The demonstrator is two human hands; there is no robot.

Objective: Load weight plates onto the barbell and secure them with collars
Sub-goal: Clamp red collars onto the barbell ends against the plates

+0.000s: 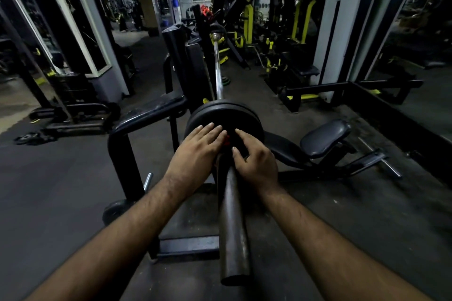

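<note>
The barbell point(233, 222) runs away from me, its dark sleeve end nearest the camera. Two black weight plates point(234, 115) sit on the sleeve against the shoulder. A red collar point(226, 140) lies on the sleeve right against the outer plate, mostly hidden by my fingers. My left hand point(195, 156) lies flat with fingers stretched over the plate face and the collar's left side. My right hand point(254, 156) curls around the collar and sleeve from the right, thumb on top. The far end of the bar point(215, 36) carries another plate.
A black bench frame point(146, 115) stands left of the plates. A padded seat point(322, 137) sits to the right. One loose plate point(29, 138) lies on the floor far left. Yellow and black machines fill the background.
</note>
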